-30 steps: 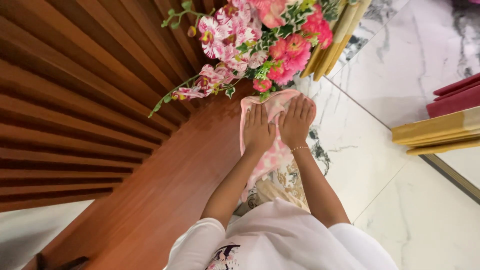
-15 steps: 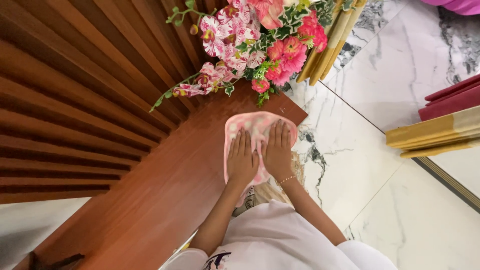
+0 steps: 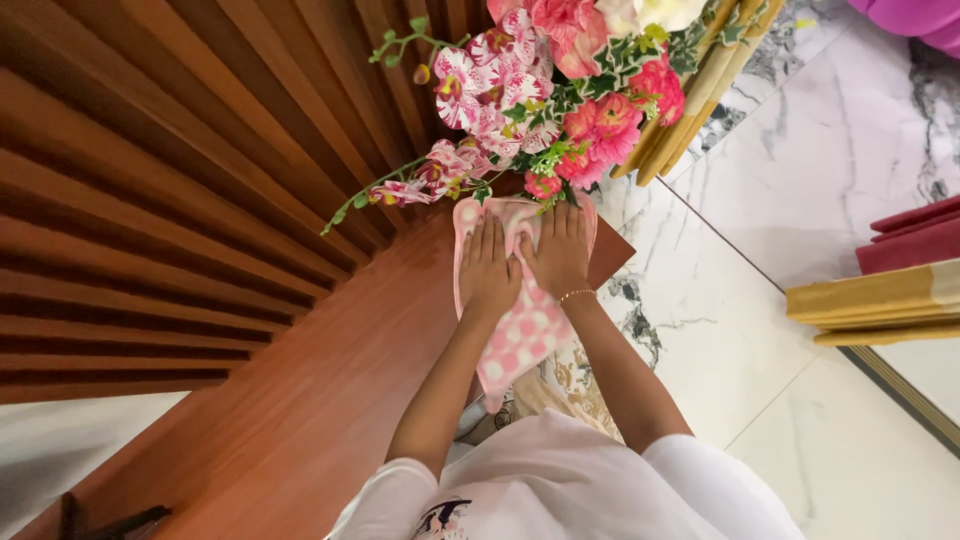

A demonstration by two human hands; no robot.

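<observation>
Left hand and right hand lay flat, fingers spread, pressing the pink dotted cloth onto the wooden ledge. I judged the overhanging flower arrangement could snag.

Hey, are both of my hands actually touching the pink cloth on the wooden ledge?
Touching. The head view shows the left hand and right hand lying flat, palms down, on the pink cloth, with cloth showing around the fingers.
</observation>
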